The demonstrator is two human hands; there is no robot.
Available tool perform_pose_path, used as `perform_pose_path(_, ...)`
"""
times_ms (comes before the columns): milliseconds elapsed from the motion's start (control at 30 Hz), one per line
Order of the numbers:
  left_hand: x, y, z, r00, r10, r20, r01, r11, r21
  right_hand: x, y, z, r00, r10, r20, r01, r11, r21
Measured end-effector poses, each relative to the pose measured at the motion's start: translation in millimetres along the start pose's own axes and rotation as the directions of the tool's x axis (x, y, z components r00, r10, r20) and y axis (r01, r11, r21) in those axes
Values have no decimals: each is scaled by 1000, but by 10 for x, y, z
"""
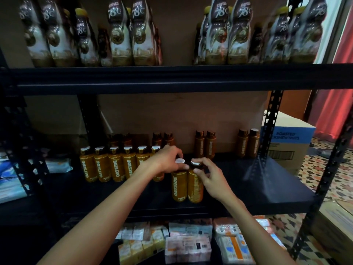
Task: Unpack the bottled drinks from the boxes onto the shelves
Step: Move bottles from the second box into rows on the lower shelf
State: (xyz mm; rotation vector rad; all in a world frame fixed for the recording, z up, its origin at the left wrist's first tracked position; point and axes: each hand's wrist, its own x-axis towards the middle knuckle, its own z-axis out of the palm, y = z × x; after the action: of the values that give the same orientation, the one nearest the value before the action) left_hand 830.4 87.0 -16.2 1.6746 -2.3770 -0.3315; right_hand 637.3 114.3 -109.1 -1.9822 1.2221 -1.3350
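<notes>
Two orange bottles are being set down side by side near the front of the middle shelf [248,184]. The left bottle [179,185] is gripped at its neck by the left hand [168,159], with the fingers closed just under the white cap. The right bottle [195,185] is held near its top by the right hand [211,175], the fingertips [196,171] pinched on the shoulder below the cap. Both bottles stand upright and touch each other, and their bases appear to rest on the shelf, though this cannot be told for certain.

A row of matching bottles [112,167] is lined up to the left, with darker-capped pairs [205,145] further back against the cardboard backing. The upper shelf [172,77] is filled with taller coffee bottles [131,33]. A cardboard box [286,142] is seen beyond the rack on the right.

The step in hand is judged to be placement of a pair, most likely to extend the front row. The next move would call for the pair to be slid left until it meets the row, labels kept forward, and then for both grips to be released without the neighbouring bottles being knocked.
</notes>
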Motion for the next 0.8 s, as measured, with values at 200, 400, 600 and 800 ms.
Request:
perform_pose_path(200,11,10,-49,996,3,88,-6,999,39,-6,-6,14,1000,8,-6,-8,1000,14)
perform_pose_path(400,5,73,-74,997,-24,70,20,999,50,-8,-3,28,1000,13,-7,-13,1000,10)
perform_pose_path(600,33,110,-78,992,-57,114,52,997,51,144,-138,-205,983,112,144,-101,991,-84)
perform_pose_path(800,80,178,-87,981,-84,175,63,990,126,329,-282,-308,948,187,259,-84,928,-362)
